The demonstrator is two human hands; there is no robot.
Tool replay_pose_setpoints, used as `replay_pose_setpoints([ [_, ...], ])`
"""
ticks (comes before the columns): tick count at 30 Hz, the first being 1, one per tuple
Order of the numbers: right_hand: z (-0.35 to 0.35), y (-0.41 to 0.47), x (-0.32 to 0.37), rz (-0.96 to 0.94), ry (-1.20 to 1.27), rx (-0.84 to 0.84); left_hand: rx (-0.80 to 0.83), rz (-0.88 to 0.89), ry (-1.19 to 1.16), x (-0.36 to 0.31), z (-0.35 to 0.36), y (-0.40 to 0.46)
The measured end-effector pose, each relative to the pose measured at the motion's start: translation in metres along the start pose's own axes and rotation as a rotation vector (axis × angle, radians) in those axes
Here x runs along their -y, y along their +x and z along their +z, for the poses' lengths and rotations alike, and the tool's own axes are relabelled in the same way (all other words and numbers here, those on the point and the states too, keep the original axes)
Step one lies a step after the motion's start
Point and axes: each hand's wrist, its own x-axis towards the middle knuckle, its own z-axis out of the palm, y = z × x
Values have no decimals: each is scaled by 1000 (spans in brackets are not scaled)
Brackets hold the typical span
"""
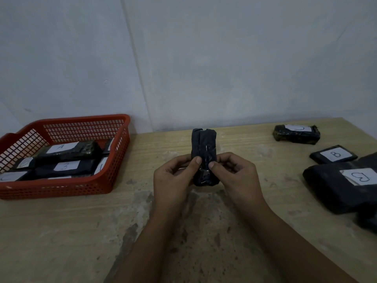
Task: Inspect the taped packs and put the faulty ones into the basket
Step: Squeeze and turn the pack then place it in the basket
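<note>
Dark taped pack [204, 157] held upright above the middle of the table [61, 231], toward the far edge, gripped from both sides at its lower half. Left hand [173, 178] on the pack's left side, thumb pressed on the front face, remaining fingers curled behind and out of sight. Right hand [236, 176] on the pack's right side, thumb likewise on the front, fingers folded around the side edge. Both thumbs nearly meeting over a glossy band of clear tape; upper half of the pack free and showing folded wrapping at the top. No label visible on the side facing the camera.

Red basket [67, 186] at the far left corner of the table, holding several dark packs with white labels, among them a pack marked A [67, 150]; other letters only partly legible. Well apart from the hands.

At the far right corner, a pack marked C [296, 133] lying flat. Nearer along the right edge, a pack marked B [333, 155], then a larger pack [342, 186] with an upside-down B label, its right part cut off by the frame. Another dark pack [367, 221] just beside it at the edge, mostly out of view.

Nothing between the hands and the basket except bare, worn tabletop.
</note>
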Motion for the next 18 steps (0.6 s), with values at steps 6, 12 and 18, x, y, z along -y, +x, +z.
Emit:
replay_pose_setpoints([
  [6,0,-1,1,-15,16,-26,15,26,27,2,0,0],
  [12,1,-1,2,-26,24,12,-1,16,33,2,0,0],
  [18,2,-3,1,5,-2,56,-32,17,-1,-2,-6,3],
])
